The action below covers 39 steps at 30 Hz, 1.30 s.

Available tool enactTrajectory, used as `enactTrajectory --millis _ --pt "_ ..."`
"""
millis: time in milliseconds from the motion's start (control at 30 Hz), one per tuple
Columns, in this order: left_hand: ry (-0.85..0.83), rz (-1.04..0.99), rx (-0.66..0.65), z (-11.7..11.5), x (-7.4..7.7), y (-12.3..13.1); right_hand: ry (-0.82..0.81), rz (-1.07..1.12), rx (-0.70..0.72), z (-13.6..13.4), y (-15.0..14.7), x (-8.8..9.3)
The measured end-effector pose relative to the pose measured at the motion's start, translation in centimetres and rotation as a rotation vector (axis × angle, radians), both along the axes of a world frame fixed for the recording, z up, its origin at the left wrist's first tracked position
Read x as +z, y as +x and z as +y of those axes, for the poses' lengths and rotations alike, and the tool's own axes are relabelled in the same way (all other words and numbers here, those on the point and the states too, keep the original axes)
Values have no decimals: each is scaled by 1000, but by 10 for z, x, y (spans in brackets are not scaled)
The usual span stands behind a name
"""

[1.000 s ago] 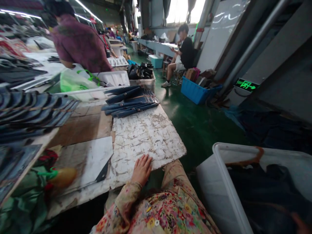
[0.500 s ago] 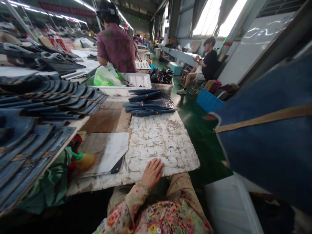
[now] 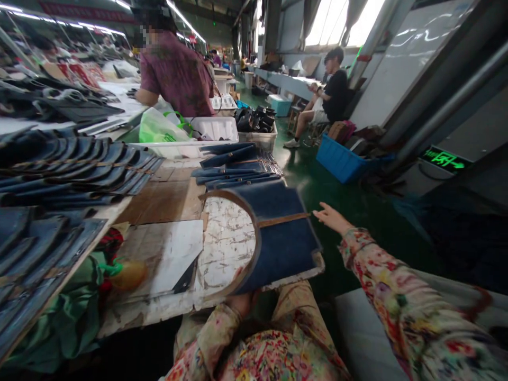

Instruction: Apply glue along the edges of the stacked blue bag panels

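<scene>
A dark blue leather-like panel (image 3: 280, 241) with a curved cut-out and a brown strip (image 3: 283, 218) across it lies over the worn white board (image 3: 226, 227). At its near edge is my left hand (image 3: 240, 302), partly under the panel, most of its fingers hidden; a fingertip seems to show inside the cut-out. Just off the panel's right edge, near the strip's end, my right hand (image 3: 334, 218) is in the air with fingers stretched out, holding nothing. Behind the panel sits a small pile of folded blue pieces (image 3: 238, 166).
Rows of stacked blue panels (image 3: 75, 164) cover the left side. Cardboard (image 3: 159, 198) and a white sheet (image 3: 166, 246) lie left of the board. Behind are a white bin (image 3: 216, 129) and a person in purple (image 3: 174, 74). A blue crate (image 3: 341, 159) stands right; another person sits beyond.
The blue panel has come from the air at the right down onto the board, over my left hand. My right hand has come into view, apart from it. The view has turned slightly right.
</scene>
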<state>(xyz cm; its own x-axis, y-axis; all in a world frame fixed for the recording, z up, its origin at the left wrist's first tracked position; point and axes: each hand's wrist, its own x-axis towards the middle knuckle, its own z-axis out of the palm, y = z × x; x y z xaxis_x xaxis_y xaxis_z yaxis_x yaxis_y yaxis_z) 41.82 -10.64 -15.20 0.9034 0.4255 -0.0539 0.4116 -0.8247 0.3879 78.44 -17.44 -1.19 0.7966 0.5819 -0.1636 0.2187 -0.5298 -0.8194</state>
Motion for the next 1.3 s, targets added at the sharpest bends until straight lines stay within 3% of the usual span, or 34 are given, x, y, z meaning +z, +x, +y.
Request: enactTrajectory --millis 67,167,267,367,500,600,667,767,800,900,967,1067,1167,1300 --pt "-19 43 -66 1 -3 -5 -56 30 -43 -12 -6 -49" --pt "0 68 -131 2 -8 -10 -63 78 -36 -33 -22 -99" --pt "59 102 -100 -1 -15 -10 -30 70 -33 -43 -39 -126" --pt "107 100 -72 -1 -23 -13 -23 26 -63 -50 -52 -140" --pt "107 124 -92 0 -28 -33 -12 16 -71 -65 -71 -153" --pt "102 171 -96 -8 -22 -51 2 23 -84 -77 -86 -159" --pt "75 138 -187 -19 -10 -57 16 24 -94 -83 -92 -160" --pt "18 -8 -429 -32 18 -52 45 -1 -120 -86 -94 -159" --pt "32 -40 -431 -33 27 -47 54 -20 -134 -86 -94 -158" --pt "137 9 -146 -26 50 -27 76 -81 -180 -86 -94 -155" --pt "126 143 15 -17 55 -16 81 -95 -197 -85 -93 -154" --pt "48 260 0 -7 50 -7 65 -59 -216 -83 -89 -155" --pt "38 238 -69 -4 43 -6 49 9 -207 -84 -84 -154" --pt "36 246 -95 -2 47 -1 52 50 -178 -90 -85 -148"
